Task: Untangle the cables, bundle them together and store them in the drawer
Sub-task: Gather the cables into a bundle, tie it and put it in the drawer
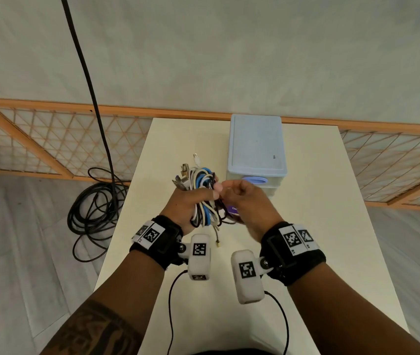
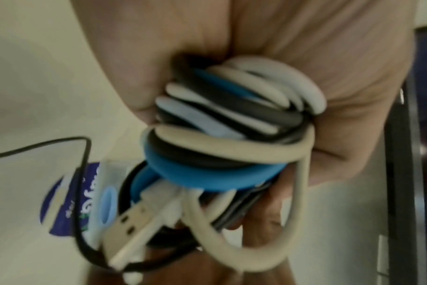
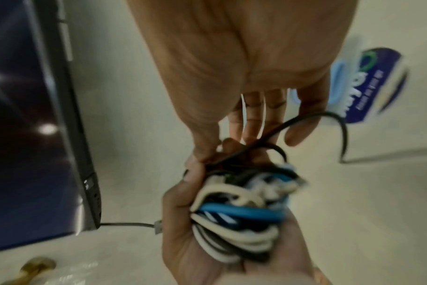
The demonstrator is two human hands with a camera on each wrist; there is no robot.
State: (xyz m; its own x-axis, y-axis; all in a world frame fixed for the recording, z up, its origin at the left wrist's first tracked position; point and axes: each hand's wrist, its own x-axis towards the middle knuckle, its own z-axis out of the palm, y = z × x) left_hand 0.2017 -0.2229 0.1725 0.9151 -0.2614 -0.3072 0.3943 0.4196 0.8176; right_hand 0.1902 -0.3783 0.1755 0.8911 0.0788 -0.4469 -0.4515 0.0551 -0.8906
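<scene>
My left hand (image 1: 203, 196) grips a folded bundle of white, blue and black cables (image 1: 202, 187) above the cream table (image 1: 331, 226). Plugs stick out of the bundle's far end, and a white USB plug (image 2: 134, 227) shows up close. Right beside it, my right hand (image 1: 232, 188) pinches a thin black cable (image 3: 329, 119) between thumb and fingers at the top of the bundle (image 3: 239, 212); that cable loops out to the right. The pale blue drawer unit (image 1: 256, 147) stands just behind the hands, its drawer with the blue handle (image 1: 256, 180) pushed in.
A purple label (image 1: 232, 209) shows on the table under my right hand. A thick black cable (image 1: 93, 208) lies coiled on the floor to the left, in front of a wooden lattice screen (image 1: 37, 139). A dark screen edge (image 3: 61, 135) shows at the left of the right wrist view.
</scene>
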